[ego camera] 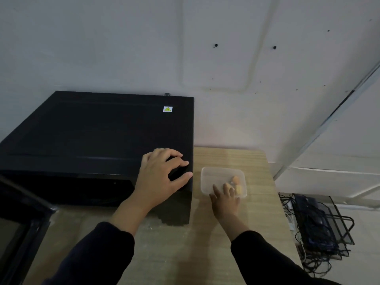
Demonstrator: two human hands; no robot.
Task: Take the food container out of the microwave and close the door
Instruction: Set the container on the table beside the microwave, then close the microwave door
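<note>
At the far left, the one microwave door (18, 229) hangs open. Next comes the one black microwave (96, 138) with one yellow sticker (167, 109) on top. Your left hand (159, 179) rests on its front right corner, fingers spread and curled, holding nothing. To the right, one clear food container (216, 177) sits on the wooden table (265, 206), just beside the microwave, with a few orange and yellow food bits inside. Your right hand (225, 202) touches its near edge, fingers loose. Far right, one black wire rack (322, 225) holds tangled cables.
</note>
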